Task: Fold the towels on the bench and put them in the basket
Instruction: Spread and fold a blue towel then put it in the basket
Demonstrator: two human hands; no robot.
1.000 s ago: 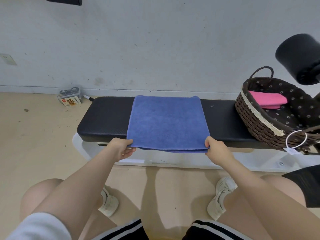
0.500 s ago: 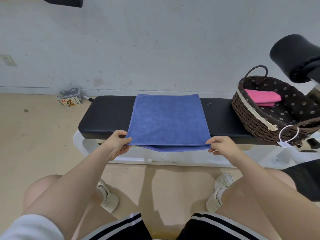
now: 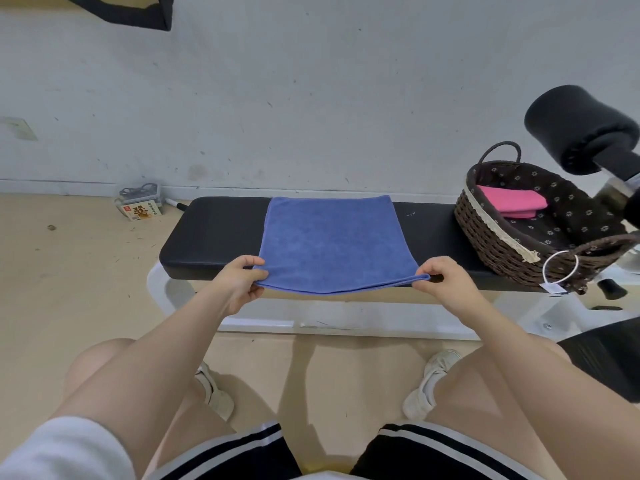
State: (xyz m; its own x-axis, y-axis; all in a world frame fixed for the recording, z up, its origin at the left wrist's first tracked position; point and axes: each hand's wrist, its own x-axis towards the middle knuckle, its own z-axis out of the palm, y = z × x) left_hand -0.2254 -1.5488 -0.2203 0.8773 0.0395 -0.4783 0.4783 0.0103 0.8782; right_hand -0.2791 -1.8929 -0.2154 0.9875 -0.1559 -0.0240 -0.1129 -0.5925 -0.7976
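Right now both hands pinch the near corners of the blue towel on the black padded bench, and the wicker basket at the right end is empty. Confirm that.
Not quite. The head view shows a folded pink towel already in the wicker basket. The rest holds: left hand and right hand pinch the blue towel's near corners on the black padded bench.

Your one head-worn wide-angle view looks forward and down, close over the bench [image 3: 214, 237] toward the wall [image 3: 311, 98].
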